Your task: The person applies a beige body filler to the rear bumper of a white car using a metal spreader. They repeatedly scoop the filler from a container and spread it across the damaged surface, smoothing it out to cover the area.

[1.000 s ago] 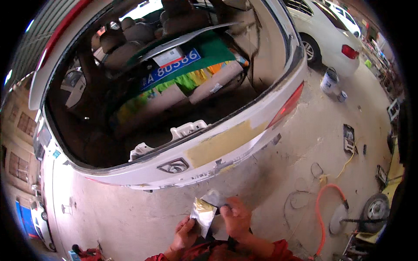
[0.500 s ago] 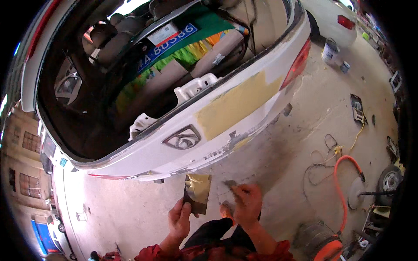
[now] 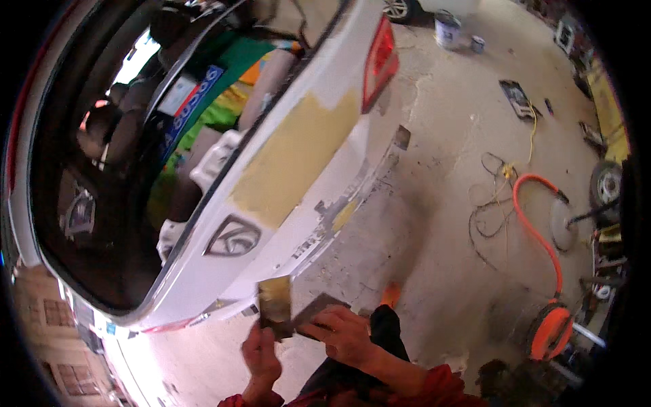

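My left hand [image 3: 261, 358] grips the lower edge of a flat rectangular putty board [image 3: 274, 298], its face smeared with yellowish paste. Fingers of my right hand [image 3: 344, 336] are closed on a flat grey putty spreader [image 3: 324, 305], whose edge is at or close beside the board's right side; I cannot tell whether they touch. In front of both hands is the rear of a white car [image 3: 196, 285] with its trunk open. A broad yellow filler patch [image 3: 298, 156] covers the panel beside the red tail light [image 3: 381, 64], and a smaller yellow patch [image 3: 346, 215] lies lower down.
An orange hose [image 3: 539, 230] curves over the concrete floor [image 3: 441, 271] at the right, joined to an orange-topped machine [image 3: 550, 332]. Loose cables [image 3: 498, 173] lie near it. Farther off are a white bucket [image 3: 447, 32], a small can [image 3: 478, 45] and a tool case [image 3: 517, 100].
The view has swung to the right, so the car sits farther left and tilts more steeply. My right hand has brought the spreader over to the board in my left hand.
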`<state>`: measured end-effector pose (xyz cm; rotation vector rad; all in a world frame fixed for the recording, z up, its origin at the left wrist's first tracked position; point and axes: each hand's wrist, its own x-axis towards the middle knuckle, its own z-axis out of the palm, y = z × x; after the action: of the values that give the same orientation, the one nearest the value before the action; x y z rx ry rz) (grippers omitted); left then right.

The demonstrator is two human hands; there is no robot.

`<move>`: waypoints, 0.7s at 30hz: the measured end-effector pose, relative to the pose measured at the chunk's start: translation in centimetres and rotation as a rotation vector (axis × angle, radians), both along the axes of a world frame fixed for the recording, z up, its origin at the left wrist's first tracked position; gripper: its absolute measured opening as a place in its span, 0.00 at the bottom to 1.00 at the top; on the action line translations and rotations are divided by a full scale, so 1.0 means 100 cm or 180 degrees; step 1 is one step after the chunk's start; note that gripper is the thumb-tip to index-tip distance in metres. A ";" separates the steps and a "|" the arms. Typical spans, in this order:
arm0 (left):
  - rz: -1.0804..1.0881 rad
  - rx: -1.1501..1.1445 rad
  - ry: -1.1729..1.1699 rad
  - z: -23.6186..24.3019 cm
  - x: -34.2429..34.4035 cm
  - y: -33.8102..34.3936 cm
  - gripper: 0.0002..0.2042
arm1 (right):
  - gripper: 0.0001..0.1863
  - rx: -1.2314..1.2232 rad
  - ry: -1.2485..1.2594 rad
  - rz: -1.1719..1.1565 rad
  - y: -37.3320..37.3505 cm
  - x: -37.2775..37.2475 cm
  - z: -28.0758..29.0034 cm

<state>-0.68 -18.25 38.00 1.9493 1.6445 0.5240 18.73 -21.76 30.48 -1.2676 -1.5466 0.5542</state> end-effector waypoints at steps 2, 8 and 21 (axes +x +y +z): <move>0.0243 0.0467 -0.0107 -0.008 -0.015 0.015 0.14 | 0.22 -0.0093 0.0483 0.0223 0.004 0.002 -0.037; 0.0756 0.0040 -0.1114 -0.013 -0.005 0.030 0.14 | 0.11 -0.1998 0.2853 -0.1444 0.060 0.040 -0.083; -0.0302 -0.0273 0.1075 -0.025 0.003 0.009 0.12 | 0.13 0.0230 0.1686 -0.2505 0.245 0.137 -0.057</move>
<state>-0.39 -17.39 35.49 2.1256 1.7278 0.0872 32.40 2.76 24.79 -1.4019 -0.5519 0.2732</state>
